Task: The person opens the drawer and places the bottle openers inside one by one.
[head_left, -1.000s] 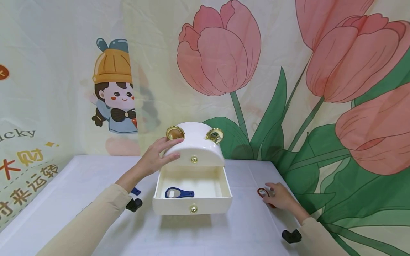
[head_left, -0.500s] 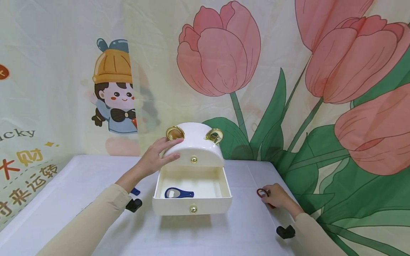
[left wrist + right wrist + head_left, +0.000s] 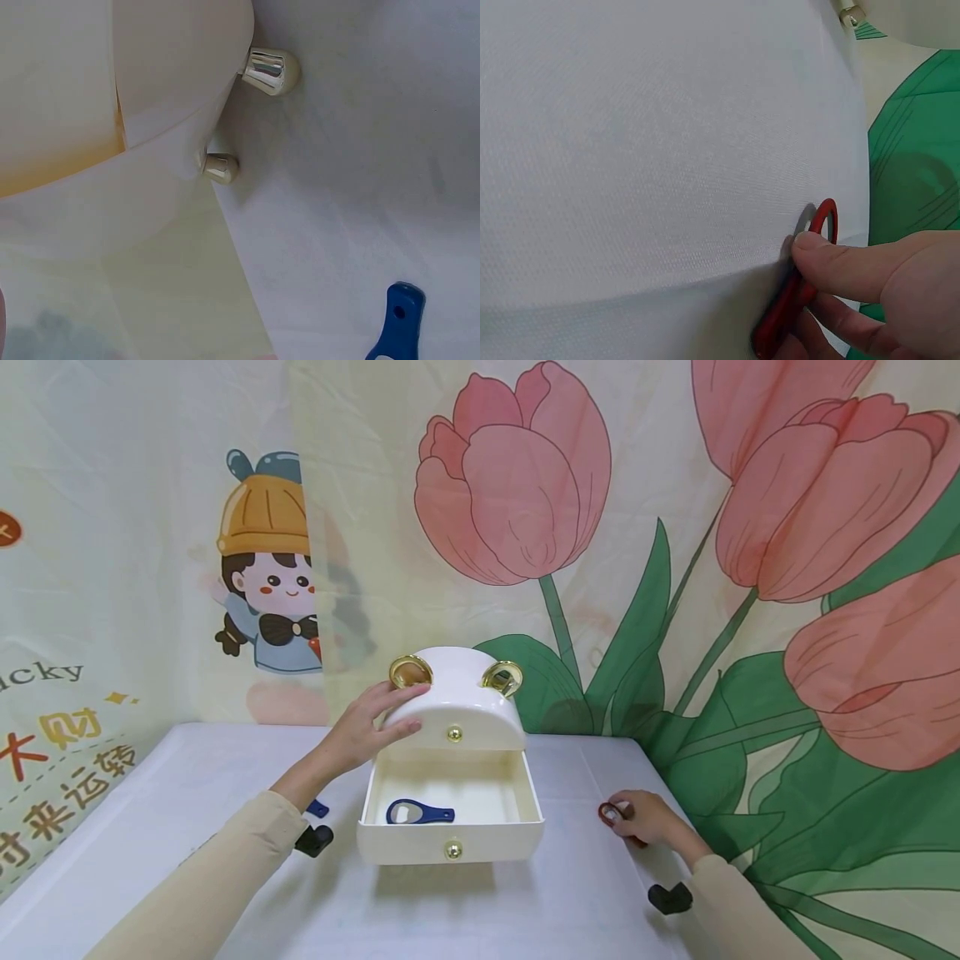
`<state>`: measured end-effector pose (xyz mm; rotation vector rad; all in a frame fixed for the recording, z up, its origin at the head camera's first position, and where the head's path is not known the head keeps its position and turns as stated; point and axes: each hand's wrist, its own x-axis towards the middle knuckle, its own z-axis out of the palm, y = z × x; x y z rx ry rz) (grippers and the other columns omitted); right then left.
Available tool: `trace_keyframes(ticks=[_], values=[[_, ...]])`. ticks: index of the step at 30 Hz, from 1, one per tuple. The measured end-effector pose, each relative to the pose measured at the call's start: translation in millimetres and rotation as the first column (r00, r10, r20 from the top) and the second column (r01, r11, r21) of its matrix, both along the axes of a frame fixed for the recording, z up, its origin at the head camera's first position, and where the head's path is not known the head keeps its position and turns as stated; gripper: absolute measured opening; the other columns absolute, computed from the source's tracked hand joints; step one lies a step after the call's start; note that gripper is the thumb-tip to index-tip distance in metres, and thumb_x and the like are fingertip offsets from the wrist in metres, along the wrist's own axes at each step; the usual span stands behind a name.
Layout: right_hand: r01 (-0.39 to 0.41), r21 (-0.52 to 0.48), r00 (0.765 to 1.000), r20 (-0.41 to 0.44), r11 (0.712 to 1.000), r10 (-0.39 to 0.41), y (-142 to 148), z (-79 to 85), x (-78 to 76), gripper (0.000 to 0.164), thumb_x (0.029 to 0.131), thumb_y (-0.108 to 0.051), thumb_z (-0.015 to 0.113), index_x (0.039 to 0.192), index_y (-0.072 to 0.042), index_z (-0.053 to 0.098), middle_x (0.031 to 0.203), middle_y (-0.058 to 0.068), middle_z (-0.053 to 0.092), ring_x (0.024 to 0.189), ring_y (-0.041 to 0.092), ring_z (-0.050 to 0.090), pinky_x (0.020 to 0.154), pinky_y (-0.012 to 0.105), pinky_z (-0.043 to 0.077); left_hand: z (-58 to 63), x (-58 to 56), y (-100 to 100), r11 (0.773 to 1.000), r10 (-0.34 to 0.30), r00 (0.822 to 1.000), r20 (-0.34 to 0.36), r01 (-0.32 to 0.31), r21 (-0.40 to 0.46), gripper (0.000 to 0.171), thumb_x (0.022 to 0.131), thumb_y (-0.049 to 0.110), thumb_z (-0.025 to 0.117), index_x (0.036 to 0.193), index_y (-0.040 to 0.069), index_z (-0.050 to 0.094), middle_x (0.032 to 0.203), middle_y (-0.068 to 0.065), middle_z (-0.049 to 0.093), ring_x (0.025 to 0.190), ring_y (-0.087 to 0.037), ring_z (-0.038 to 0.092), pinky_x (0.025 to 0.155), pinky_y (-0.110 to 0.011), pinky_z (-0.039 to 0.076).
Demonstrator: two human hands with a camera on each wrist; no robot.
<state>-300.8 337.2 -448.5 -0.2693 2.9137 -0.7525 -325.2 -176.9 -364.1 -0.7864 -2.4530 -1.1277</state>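
Note:
On the table stands a white box [image 3: 457,718] with two gold rings on top and a pulled-out lower drawer [image 3: 450,843]. In that drawer lies a blue bottle opener [image 3: 420,812]. My left hand [image 3: 367,722] rests on the box's upper left side, fingers fairly straight over the top and thumb lower down on the front. At the right, my right hand [image 3: 651,818] pinches a red bottle opener [image 3: 609,813] between thumb and fingers. In the right wrist view the red bottle opener [image 3: 784,319] stands tilted at the cloth, its lower fingers partly behind it.
Partly hidden by the left forearm, a blue handle [image 3: 318,808] lies on the white tablecloth [image 3: 570,893]; the left wrist view shows this blue handle [image 3: 403,315] with a hole. Gold feet [image 3: 270,71] stick out from the box. A tulip-printed backdrop [image 3: 517,485] hangs behind the table.
My right hand has closed its fingers on the red bottle opener and shifted slightly left. The bottle opener's ring has tilted a little. My left hand and the box stay in place.

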Motion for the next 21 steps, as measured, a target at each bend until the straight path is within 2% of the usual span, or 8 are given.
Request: trace_keyframes(ticks=[6, 10, 15, 18, 21], values=[[-0.002, -0.085, 0.999, 0.035, 0.996, 0.005, 4, 1.6, 3.1, 0.046, 0.093, -0.006, 0.079, 0.136, 0.002, 0.063, 0.105, 0.014, 0.07, 0.084, 0.021, 0.065, 0.066, 0.037, 0.06, 0.6, 0.3, 1, 1.0, 0.002, 1.0, 0.002, -0.002, 0.001, 0.057, 0.1, 0.041, 0.075, 0.154, 0.035, 0.058, 0.151, -0.006, 0.056, 0.139, -0.031, 0.048, 0.11, -0.068, 0.042], [-0.062, -0.113, 0.998, 0.017, 0.992, 0.064, 2, 9.9, 7.2, 0.047, 0.094, -0.005, 0.078, 0.137, 0.003, 0.061, 0.106, 0.016, 0.068, 0.088, 0.024, 0.065, 0.065, 0.037, 0.06, 1.0, 0.8, 1, 1.0, 0.002, 1.0, 0.016, -0.002, 0.001, 0.057, 0.1, 0.042, 0.075, 0.154, 0.035, 0.058, 0.151, -0.007, 0.056, 0.138, -0.031, 0.048, 0.11, -0.068, 0.042], [-0.176, -0.134, 0.984, -0.039, 0.975, 0.172, -7, 31.5, 8.4, 0.047, 0.096, -0.003, 0.076, 0.139, 0.004, 0.06, 0.108, 0.019, 0.069, 0.088, 0.024, 0.068, 0.06, 0.034, 0.06, 1.7, 1.1, 1, 1.0, 0.008, 1.0, 0.018, -0.008, -0.003, 0.057, 0.1, 0.042, 0.074, 0.154, 0.036, 0.057, 0.154, -0.006, 0.054, 0.141, -0.032, 0.047, 0.111, -0.069, 0.041], [-0.251, -0.129, 0.968, -0.068, 0.959, 0.244, -14, 47.7, 9.2, 0.046, 0.097, -0.001, 0.074, 0.14, 0.005, 0.059, 0.108, 0.018, 0.07, 0.085, 0.022, 0.07, 0.059, 0.031, 0.059, 1.7, 1.5, 1, 1.0, 0.01, 1.0, 0.015, -0.01, -0.009, 0.057, 0.1, 0.042, 0.074, 0.155, 0.036, 0.057, 0.155, -0.006, 0.053, 0.142, -0.032, 0.047, 0.112, -0.07, 0.041], [-0.293, -0.119, 0.955, -0.088, 0.949, 0.284, -25, 66.4, 14.0, 0.045, 0.098, -0.001, 0.074, 0.141, 0.003, 0.06, 0.109, 0.016, 0.07, 0.085, 0.022, 0.071, 0.061, 0.031, 0.059, 1.7, 1.7, 1, 1.0, 0.007, 1.0, 0.01, -0.007, -0.012, 0.057, 0.101, 0.042, 0.074, 0.155, 0.035, 0.057, 0.154, -0.006, 0.054, 0.141, -0.032, 0.047, 0.111, -0.07, 0.041]])
